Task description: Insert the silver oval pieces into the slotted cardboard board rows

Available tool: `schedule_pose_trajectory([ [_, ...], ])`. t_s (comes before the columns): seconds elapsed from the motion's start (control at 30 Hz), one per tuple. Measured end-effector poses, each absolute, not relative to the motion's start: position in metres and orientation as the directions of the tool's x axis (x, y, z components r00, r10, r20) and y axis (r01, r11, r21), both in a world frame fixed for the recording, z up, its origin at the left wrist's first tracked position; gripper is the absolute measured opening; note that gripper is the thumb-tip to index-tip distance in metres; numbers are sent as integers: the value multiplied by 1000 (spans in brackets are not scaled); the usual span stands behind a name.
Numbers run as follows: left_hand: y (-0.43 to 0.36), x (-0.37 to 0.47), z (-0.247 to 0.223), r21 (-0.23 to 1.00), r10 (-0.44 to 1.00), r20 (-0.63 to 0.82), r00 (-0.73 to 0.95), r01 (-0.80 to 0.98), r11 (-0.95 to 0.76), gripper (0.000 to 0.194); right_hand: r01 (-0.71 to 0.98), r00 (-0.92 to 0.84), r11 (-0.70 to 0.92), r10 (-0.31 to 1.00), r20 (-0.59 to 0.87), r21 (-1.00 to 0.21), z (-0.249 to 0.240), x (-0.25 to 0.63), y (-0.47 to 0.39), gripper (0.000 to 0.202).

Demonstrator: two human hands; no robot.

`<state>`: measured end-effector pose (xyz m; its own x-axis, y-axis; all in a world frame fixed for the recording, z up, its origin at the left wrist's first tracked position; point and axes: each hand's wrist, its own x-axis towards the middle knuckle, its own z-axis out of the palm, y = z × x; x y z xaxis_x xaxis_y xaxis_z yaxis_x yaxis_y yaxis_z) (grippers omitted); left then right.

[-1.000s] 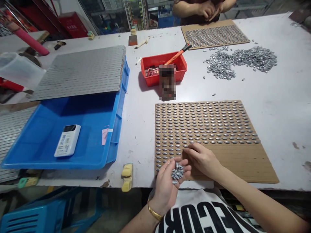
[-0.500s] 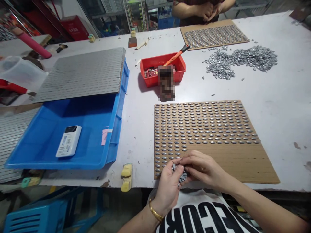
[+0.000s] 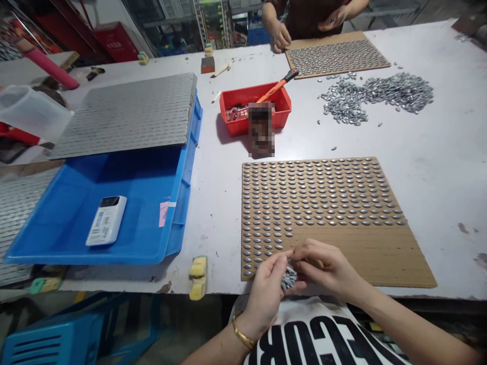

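My left hand (image 3: 271,284) is curled around a cluster of small silver oval pieces (image 3: 289,278), over the lower left part of a brown board (image 3: 365,253). Close against it, my right hand (image 3: 329,266) has thumb and fingers pinched together at the left fingertips; what they hold is too small to make out. Rows of the same silver ovals (image 3: 321,192) cover the upper part of the board and its left columns down to the near edge. The lower right of the board shows bare brown grooves.
A blue bin (image 3: 177,203) holds a white device (image 3: 106,220) beneath a grey studded panel (image 3: 129,116). A red tray (image 3: 281,119) carries an orange-handled tool. Loose silver pieces (image 3: 403,91) lie beyond my board. Across the table, a person's hands are by another board (image 3: 384,63).
Both my hands have shifted slightly to the right, staying together. Across the table, the person's hands have parted, one coming down to the corner of the far board.
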<state>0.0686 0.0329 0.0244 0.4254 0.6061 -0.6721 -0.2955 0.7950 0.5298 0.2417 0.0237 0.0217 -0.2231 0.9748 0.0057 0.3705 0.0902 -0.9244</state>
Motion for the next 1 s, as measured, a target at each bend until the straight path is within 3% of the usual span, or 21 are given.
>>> schedule_pose_trajectory([
  [0.13, 34, 65, 26, 438, 578, -752, 318, -415, 798, 40, 554, -131, 265, 964, 231, -789, -2, 244, 28, 19],
  [0.23, 33, 63, 27, 444, 598, -728, 334, -435, 783, 34, 686, -193, 374, 920, 340, -624, -23, 243, 30, 24],
  [0.37, 30, 62, 27, 454, 606, -718, 343, -428, 781, 21, 743, -315, 448, 889, 332, -498, -35, 244, 30, 26],
  [0.5, 29, 60, 27, 483, 616, -699, 363, -395, 781, 22, 767, -361, 458, 887, 289, -449, -33, 247, 29, 25],
  [0.63, 30, 59, 28, 507, 620, -708, 338, -368, 779, 27, 760, -343, 420, 907, 243, -496, -28, 248, 30, 29],
  [0.8, 31, 62, 27, 463, 600, -748, 285, -424, 778, 33, 607, -199, 278, 960, 197, -744, -1, 242, 28, 25],
  [0.87, 30, 64, 26, 460, 612, -732, 300, -446, 768, 33, 534, -234, 266, 959, 163, -802, 14, 237, 27, 26],
  [1.0, 30, 67, 24, 450, 623, -711, 326, -469, 759, 33, 493, -391, 345, 908, 150, -799, 29, 225, 27, 29],
])
